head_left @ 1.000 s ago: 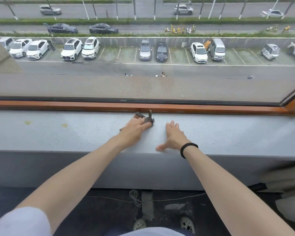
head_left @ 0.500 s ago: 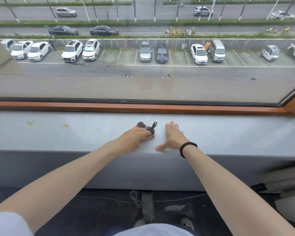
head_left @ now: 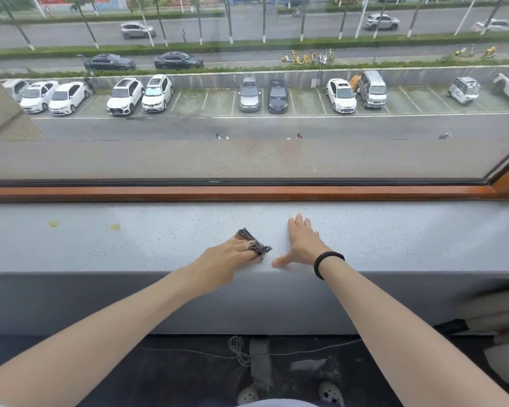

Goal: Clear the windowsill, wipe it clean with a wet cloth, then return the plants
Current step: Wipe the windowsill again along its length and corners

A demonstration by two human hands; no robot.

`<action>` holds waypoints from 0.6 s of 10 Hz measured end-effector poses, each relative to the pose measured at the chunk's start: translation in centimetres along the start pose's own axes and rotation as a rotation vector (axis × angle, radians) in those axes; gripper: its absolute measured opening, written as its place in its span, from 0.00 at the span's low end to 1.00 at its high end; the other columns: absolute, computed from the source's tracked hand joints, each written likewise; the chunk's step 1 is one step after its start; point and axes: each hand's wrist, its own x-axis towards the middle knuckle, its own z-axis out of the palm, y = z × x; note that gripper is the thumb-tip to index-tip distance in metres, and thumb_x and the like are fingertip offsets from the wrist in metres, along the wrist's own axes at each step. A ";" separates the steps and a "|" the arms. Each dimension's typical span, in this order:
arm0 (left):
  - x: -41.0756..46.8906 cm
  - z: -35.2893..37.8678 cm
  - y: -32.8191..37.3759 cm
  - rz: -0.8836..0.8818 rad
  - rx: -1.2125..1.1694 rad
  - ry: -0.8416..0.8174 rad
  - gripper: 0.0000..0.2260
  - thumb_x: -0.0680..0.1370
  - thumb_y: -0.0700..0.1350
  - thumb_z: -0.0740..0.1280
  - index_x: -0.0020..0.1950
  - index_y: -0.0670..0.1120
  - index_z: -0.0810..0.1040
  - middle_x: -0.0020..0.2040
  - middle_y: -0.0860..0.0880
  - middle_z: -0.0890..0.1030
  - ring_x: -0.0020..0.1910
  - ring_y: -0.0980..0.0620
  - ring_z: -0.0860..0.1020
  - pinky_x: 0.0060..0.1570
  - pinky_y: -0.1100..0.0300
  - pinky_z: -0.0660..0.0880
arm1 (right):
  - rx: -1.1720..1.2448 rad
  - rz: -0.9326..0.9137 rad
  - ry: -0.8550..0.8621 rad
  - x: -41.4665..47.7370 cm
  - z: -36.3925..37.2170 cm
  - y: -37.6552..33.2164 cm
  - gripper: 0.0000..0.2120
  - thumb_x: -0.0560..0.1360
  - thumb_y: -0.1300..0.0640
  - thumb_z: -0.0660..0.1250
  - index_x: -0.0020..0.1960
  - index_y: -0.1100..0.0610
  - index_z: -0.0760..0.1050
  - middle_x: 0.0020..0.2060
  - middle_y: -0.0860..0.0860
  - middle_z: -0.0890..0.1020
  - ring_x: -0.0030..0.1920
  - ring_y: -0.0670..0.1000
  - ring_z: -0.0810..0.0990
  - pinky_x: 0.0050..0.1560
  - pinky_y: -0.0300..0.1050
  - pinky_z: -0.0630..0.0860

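Through the head camera, my left hand (head_left: 227, 257) clutches the bunched grey-and-white patterned cloth (head_left: 254, 243) against the speckled pale-grey stone windowsill (head_left: 409, 239), near its front edge. My right hand (head_left: 303, 245) lies flat just beside it, fingers straight, holding nothing. I judge this is mid-wipe, with no plants in sight, and next I need firm strokes leftward to the yellowish stains (head_left: 115, 227).

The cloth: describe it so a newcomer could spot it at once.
Start at the long grey windowsill under the wide window. Near its front edge the left hand grips a small bunched cloth. It is dark with a black-and-white pattern; the right hand beside it lies flat, holding nothing.
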 end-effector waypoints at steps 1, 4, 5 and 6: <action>3.1 -1.3 -1.3 -0.129 -0.015 0.020 0.24 0.72 0.28 0.55 0.64 0.46 0.71 0.60 0.50 0.72 0.63 0.49 0.68 0.47 0.50 0.75 | 0.001 0.005 -0.003 0.1 0.1 -0.1 0.60 0.64 0.43 0.77 0.77 0.61 0.40 0.76 0.57 0.40 0.76 0.57 0.38 0.74 0.59 0.46; 0.9 -1.5 -0.3 -0.167 0.049 -0.062 0.25 0.71 0.30 0.56 0.64 0.47 0.72 0.62 0.50 0.72 0.65 0.49 0.69 0.48 0.53 0.74 | 0.000 -0.001 -0.005 0.0 0.0 0.1 0.59 0.64 0.43 0.76 0.77 0.61 0.39 0.76 0.56 0.39 0.76 0.57 0.38 0.74 0.59 0.44; 1.9 -2.4 -1.8 -0.222 0.034 -0.061 0.27 0.71 0.29 0.55 0.66 0.49 0.71 0.63 0.49 0.71 0.64 0.49 0.69 0.47 0.54 0.73 | -0.007 0.009 -0.014 0.1 -0.1 0.0 0.59 0.65 0.43 0.76 0.77 0.61 0.39 0.76 0.56 0.39 0.76 0.57 0.37 0.74 0.58 0.44; 4.5 -3.0 -1.9 -0.254 0.071 -0.046 0.22 0.73 0.30 0.53 0.63 0.45 0.72 0.58 0.46 0.72 0.59 0.45 0.72 0.44 0.52 0.71 | -0.006 0.008 -0.015 -0.1 -0.2 -0.1 0.59 0.65 0.42 0.76 0.77 0.61 0.39 0.76 0.56 0.38 0.76 0.57 0.37 0.74 0.58 0.44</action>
